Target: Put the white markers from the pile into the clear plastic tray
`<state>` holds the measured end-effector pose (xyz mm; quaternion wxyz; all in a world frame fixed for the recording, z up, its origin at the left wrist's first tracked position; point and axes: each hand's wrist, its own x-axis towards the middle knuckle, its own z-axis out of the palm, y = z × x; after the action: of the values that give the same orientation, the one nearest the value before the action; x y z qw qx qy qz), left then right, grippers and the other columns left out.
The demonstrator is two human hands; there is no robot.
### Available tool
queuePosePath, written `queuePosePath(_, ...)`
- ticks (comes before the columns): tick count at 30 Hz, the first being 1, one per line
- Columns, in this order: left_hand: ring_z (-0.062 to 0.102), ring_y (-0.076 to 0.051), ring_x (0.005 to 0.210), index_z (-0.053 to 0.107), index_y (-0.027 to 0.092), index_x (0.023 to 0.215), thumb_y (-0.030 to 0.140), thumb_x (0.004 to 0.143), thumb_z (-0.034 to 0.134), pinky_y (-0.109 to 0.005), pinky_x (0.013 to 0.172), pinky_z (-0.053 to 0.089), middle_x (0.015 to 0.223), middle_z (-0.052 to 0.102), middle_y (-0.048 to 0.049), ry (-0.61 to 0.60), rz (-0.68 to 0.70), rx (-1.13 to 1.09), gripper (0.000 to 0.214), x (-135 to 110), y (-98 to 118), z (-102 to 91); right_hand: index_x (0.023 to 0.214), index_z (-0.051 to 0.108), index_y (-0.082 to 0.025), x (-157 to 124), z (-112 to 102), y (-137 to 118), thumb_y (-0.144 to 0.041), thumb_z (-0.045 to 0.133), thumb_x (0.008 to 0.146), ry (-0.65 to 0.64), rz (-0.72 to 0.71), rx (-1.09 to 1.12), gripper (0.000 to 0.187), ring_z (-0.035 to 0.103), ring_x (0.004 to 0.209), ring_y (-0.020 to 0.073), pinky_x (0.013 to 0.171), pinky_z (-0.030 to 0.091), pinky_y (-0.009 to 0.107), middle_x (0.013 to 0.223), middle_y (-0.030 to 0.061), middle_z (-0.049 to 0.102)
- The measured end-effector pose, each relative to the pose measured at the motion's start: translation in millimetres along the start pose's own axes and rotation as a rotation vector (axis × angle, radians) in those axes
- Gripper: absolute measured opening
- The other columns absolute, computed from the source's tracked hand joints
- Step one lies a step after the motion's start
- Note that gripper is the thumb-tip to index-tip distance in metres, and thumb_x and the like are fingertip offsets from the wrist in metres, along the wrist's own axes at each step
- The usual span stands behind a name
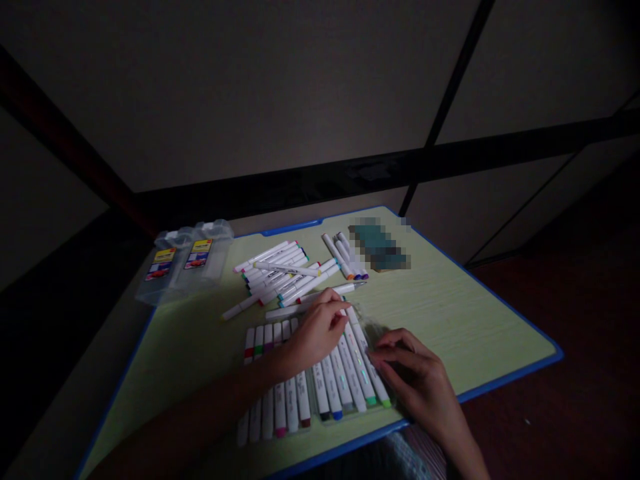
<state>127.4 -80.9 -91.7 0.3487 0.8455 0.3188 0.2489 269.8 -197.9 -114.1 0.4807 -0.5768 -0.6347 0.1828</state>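
White markers with coloured ends lie side by side in two rows in clear trays near the table's front. My left hand (320, 330) reaches across them, its fingers curled and closed at the upper end of the rightmost markers; the fingertips partly hide what they grip. Its forearm covers part of the left row (280, 407). On the right side my right hand (417, 373) has thumb and fingers apart, the tips beside the outermost marker (373, 370), which has a light green end. Contact there is hard to make out.
A loose pile of markers (280, 273) lies behind the rows, with several more (340, 257) to its right. Clear plastic cases (183, 267) with labels stand at the back left. A blurred green rectangular object (379, 243) lies at the back right. Blue trim (510, 373) edges the table.
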Motion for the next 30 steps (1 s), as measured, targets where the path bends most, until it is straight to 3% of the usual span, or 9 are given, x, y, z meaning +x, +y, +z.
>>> queuePosePath(8,0.051,-0.015,0.084,0.063,0.012,0.079,0.001,0.076,0.043,-0.027,0.077,0.043,0.084,0.051,-0.0044,-0.011,0.010,0.091,0.024,0.2,4.4,-1.0,0.082,0.069,-0.022,0.5,-0.5,-0.4,-0.018,0.053,0.079,-0.019,-0.009,-0.033,0.017,0.057,0.078,0.0170,0.064,0.048,0.029,0.080,0.0050,0.057)
queuePosePath(17,0.052,-0.014,0.085,0.062,0.014,0.089,0.001,0.076,0.043,-0.028,0.078,0.045,0.088,0.052,-0.0042,0.006,0.016,0.100,0.026,-0.9,2.3,0.2,0.076,0.066,-0.020,0.7,0.0,-0.2,-0.019,0.052,0.080,-0.016,-0.035,-0.046,0.014,0.056,0.077,0.0167,0.065,0.048,0.030,0.080,0.0051,0.057)
queuePosePath(24,0.052,-0.014,0.086,0.058,0.014,0.092,0.005,0.079,0.043,-0.027,0.076,0.046,0.089,0.052,-0.0047,0.133,0.128,0.103,0.022,-3.6,-0.7,-1.6,0.077,0.065,-0.019,-1.3,0.4,0.1,-0.019,0.053,0.080,-0.015,-0.014,-0.086,0.013,0.056,0.078,0.0172,0.066,0.048,0.030,0.081,0.0058,0.056)
queuePosePath(27,0.052,-0.015,0.091,0.057,0.013,0.093,0.007,0.081,0.043,-0.029,0.081,0.046,0.093,0.052,-0.0063,0.075,0.256,0.211,0.020,-7.1,3.9,-14.7,0.078,0.065,-0.019,-1.5,-0.3,-1.0,-0.019,0.052,0.080,-0.007,-0.040,-0.104,0.013,0.056,0.079,0.0176,0.067,0.048,0.031,0.082,0.0060,0.056)
queuePosePath(30,0.051,-0.018,0.100,0.056,0.014,0.100,0.011,0.083,0.043,-0.034,0.088,0.043,0.109,0.050,-0.0093,-0.107,0.297,0.421,0.022,-16.2,15.9,-44.3,0.077,0.064,-0.019,-1.2,-1.3,-1.4,-0.019,0.052,0.080,-0.002,-0.069,-0.112,0.012,0.056,0.078,0.0178,0.066,0.048,0.031,0.082,0.0058,0.056)
